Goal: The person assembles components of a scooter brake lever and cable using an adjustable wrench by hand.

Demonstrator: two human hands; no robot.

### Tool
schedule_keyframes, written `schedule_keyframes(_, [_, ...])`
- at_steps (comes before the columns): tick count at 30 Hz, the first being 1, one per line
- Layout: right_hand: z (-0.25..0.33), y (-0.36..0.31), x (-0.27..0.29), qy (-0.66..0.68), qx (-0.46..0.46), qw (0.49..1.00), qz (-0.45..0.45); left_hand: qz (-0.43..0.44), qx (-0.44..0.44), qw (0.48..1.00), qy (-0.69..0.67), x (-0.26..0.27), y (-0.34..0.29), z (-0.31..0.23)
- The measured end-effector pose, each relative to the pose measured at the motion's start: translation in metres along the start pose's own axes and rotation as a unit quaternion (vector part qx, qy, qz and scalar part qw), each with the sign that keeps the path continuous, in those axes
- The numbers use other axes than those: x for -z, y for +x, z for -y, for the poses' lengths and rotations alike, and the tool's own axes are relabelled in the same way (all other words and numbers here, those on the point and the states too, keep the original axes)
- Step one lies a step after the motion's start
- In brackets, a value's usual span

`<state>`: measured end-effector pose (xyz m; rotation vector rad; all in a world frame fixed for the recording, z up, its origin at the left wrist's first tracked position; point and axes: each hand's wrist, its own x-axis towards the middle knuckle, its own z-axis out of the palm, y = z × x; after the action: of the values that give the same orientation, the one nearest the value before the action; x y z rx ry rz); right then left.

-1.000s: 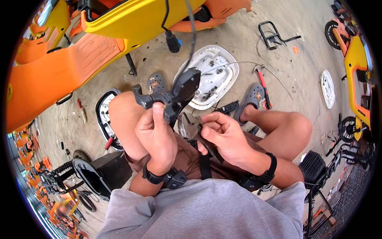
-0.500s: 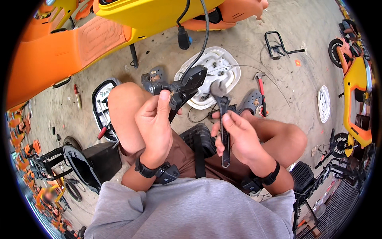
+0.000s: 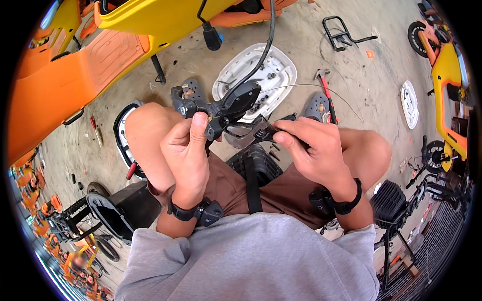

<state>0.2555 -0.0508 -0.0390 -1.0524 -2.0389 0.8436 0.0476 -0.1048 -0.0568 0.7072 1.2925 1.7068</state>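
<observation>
My left hand [image 3: 185,159] is closed round a black clamp-ended part [image 3: 242,98], its thumb pressed on the near side. A thick black cable [image 3: 262,56] runs up from that part toward the yellow and orange scooter body. My right hand [image 3: 319,150] grips an adjustable wrench [image 3: 245,134], held almost level with its jaws pointing left. The jaws lie against or just under the lower side of the black part; whether they grip anything there I cannot tell. Most of the wrench handle is hidden by my right fingers.
Beyond my hands, a white tray-like shell [image 3: 219,80] holds small hardware. A red-handled hammer [image 3: 327,95] lies to its right, near a black tubular bracket [image 3: 346,37]. The scooter body [image 3: 65,80] hangs over the upper left. A black seat-like piece [image 3: 256,165] sits between my legs.
The wrench has swung from upright to nearly level, and its jaws have come left to the black part. My left hand still holds that part.
</observation>
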Motion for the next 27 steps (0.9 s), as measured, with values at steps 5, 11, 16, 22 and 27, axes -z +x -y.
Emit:
schedule_keyframes(5, [0.001, 0.002, 0.004, -0.001, -0.014, 1.0, -0.02, 0.006, 0.061, 0.998, -0.021, -0.001, 0.001, -0.003])
schedule_keyframes(11, [-0.004, 0.004, 0.007, -0.037, 0.01, 0.999, -0.014, 0.022, 0.079, 0.997, 0.011, 0.0, 0.003, -0.004])
schedule_keyframes(16, [-0.006, 0.003, 0.008, -0.05, 0.017, 0.998, -0.02, 0.073, 0.094, 0.99, 0.078, 0.011, 0.007, -0.002])
schedule_keyframes(22, [-0.009, 0.0, 0.001, -0.043, 0.021, 0.998, -0.033, 0.056, 0.094, 0.992, 0.056, 0.008, 0.008, -0.003])
schedule_keyframes(27, [-0.01, -0.004, -0.008, 0.026, -0.02, 0.999, -0.026, 0.011, 0.09, 0.995, 0.036, -0.001, 0.006, -0.006])
